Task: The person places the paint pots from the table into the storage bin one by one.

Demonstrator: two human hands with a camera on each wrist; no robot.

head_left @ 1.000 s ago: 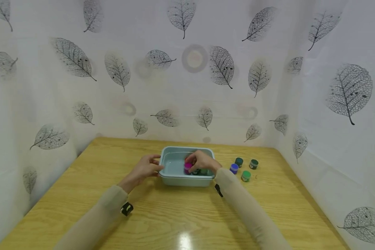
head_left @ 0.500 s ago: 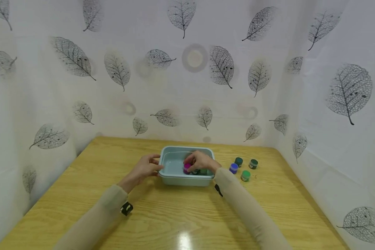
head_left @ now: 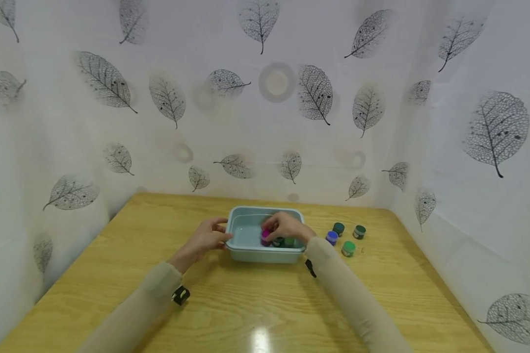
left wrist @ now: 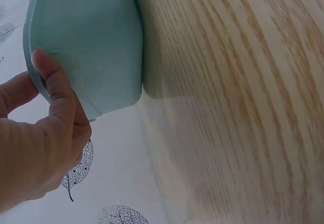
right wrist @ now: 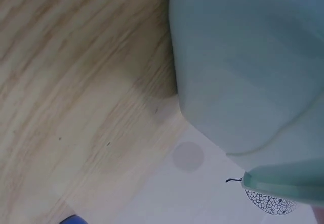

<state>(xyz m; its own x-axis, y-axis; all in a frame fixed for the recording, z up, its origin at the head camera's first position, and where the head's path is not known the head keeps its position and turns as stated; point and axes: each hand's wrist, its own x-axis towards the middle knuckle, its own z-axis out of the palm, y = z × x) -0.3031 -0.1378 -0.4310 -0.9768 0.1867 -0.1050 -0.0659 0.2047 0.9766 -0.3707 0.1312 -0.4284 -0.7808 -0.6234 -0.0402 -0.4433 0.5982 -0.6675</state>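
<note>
Your left hand (head_left: 209, 235) is pinching left rim of bin (head_left: 265, 256); right hand (head_left: 285, 227) is grasping magenta jar (head_left: 265, 238) inside bin. Bracing bin, holding jar level is probably helping you.

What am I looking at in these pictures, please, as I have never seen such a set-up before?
There is no machine here: a person is working bare-handed. The wide picture is seen from the person's head, the two close ones from the left and right wrists.

On the wooden table stands a pale blue tub. To its right are four small jars: a blue jar, a dark teal jar, a dark green jar and a bright green jar.

The left hand grips the tub's rim, as the left wrist picture shows closely. The right hand reaches into the tub and appears to pinch a magenta jar, with other jars beside it; the right wrist picture mostly shows the tub's outside.
</note>
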